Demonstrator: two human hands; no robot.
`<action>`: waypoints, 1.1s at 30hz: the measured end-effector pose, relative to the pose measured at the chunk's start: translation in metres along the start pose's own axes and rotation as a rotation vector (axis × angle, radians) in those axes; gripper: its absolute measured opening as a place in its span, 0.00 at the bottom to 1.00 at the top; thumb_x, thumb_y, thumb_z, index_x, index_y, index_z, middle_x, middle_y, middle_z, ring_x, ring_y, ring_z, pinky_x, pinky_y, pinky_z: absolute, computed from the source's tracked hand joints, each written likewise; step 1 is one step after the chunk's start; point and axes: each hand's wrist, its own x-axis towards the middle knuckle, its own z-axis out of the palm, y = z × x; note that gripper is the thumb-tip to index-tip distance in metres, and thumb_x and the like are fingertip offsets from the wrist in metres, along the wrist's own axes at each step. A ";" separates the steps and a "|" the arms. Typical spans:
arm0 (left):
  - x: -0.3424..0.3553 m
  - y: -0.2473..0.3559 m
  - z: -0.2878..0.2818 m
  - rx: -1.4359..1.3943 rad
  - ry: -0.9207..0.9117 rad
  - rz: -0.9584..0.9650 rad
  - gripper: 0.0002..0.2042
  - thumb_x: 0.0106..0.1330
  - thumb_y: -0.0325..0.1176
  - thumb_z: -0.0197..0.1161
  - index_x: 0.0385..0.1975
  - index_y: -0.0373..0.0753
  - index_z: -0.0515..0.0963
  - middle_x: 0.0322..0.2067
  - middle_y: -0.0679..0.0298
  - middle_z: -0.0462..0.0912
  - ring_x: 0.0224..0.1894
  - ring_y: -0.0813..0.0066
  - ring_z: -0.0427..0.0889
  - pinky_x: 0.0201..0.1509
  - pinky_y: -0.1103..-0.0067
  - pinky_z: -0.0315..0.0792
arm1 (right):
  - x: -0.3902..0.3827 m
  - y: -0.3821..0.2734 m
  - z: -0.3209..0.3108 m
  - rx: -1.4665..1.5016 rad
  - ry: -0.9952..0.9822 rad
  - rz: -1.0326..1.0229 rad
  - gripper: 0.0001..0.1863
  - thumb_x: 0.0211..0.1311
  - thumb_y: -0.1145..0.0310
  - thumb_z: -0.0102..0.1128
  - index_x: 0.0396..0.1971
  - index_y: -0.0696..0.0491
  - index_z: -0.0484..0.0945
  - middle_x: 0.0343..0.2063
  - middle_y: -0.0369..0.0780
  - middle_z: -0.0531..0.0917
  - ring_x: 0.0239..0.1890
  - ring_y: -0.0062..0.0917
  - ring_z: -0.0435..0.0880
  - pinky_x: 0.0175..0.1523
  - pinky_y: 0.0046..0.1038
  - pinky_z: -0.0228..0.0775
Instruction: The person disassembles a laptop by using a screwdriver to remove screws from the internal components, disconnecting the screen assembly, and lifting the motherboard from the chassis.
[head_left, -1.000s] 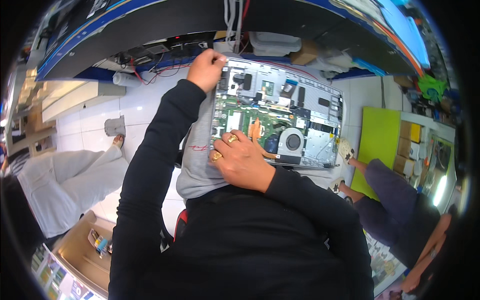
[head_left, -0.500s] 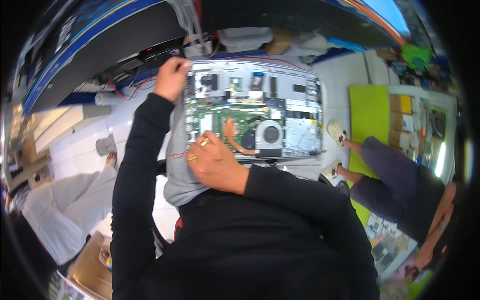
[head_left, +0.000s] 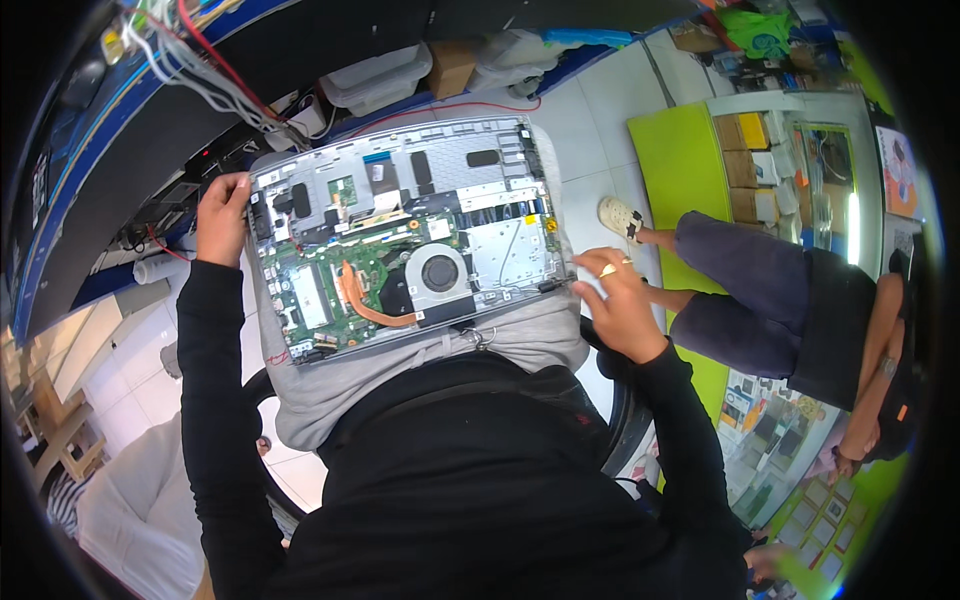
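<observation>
Lying across the grey-trousered lap (head_left: 440,360), an uncovered laptop base (head_left: 410,235) is held by a corner.
In the head view, its upper left corner is pinched between the thumb and fingers of the left hand (head_left: 220,225); the right hand (head_left: 625,300) is half curled beside the lower right edge, and whether anything is gripped there cannot be told. The shell will probably prove light, fairly stiff and smooth, but the green circuit board (head_left: 370,270) and fan (head_left: 438,273) look fragile, so it is best held by the outer rim. Compared with the earlier frame, the right hand has been moved off the board's lower left, while the left is kept at its corner.
</observation>
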 end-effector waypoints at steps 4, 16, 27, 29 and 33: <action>0.002 -0.004 -0.007 0.027 0.018 -0.034 0.12 0.79 0.34 0.61 0.48 0.30 0.82 0.43 0.64 0.86 0.45 0.79 0.81 0.55 0.80 0.72 | -0.004 0.004 0.019 -0.007 -0.012 -0.049 0.19 0.55 0.73 0.75 0.46 0.58 0.81 0.42 0.44 0.85 0.47 0.43 0.83 0.52 0.40 0.76; 0.008 -0.010 -0.012 -0.011 -0.004 0.009 0.13 0.80 0.36 0.59 0.50 0.30 0.81 0.44 0.65 0.86 0.44 0.81 0.80 0.53 0.81 0.71 | -0.003 0.016 0.025 -0.029 0.030 -0.131 0.15 0.46 0.75 0.78 0.33 0.55 0.78 0.31 0.40 0.80 0.35 0.38 0.80 0.40 0.38 0.74; 0.003 0.001 -0.023 0.065 0.016 -0.108 0.13 0.80 0.40 0.60 0.48 0.37 0.82 0.34 0.75 0.81 0.29 0.91 0.71 0.28 0.86 0.59 | 0.013 0.039 0.005 0.786 -0.230 0.444 0.25 0.70 0.69 0.66 0.64 0.60 0.77 0.48 0.42 0.87 0.49 0.23 0.84 0.58 0.28 0.75; -0.001 0.009 -0.015 0.104 0.030 -0.125 0.14 0.80 0.42 0.60 0.49 0.37 0.82 0.34 0.75 0.81 0.29 0.92 0.71 0.26 0.86 0.60 | 0.024 0.032 0.005 0.723 -0.280 0.483 0.19 0.74 0.70 0.63 0.60 0.62 0.80 0.49 0.40 0.84 0.47 0.19 0.81 0.56 0.26 0.75; -0.005 0.014 -0.023 0.165 -0.024 -0.162 0.15 0.80 0.43 0.61 0.50 0.36 0.81 0.34 0.73 0.82 0.29 0.90 0.74 0.27 0.87 0.64 | 0.040 0.029 0.014 0.635 -0.201 0.521 0.18 0.72 0.66 0.65 0.55 0.61 0.84 0.40 0.42 0.89 0.41 0.23 0.85 0.51 0.27 0.78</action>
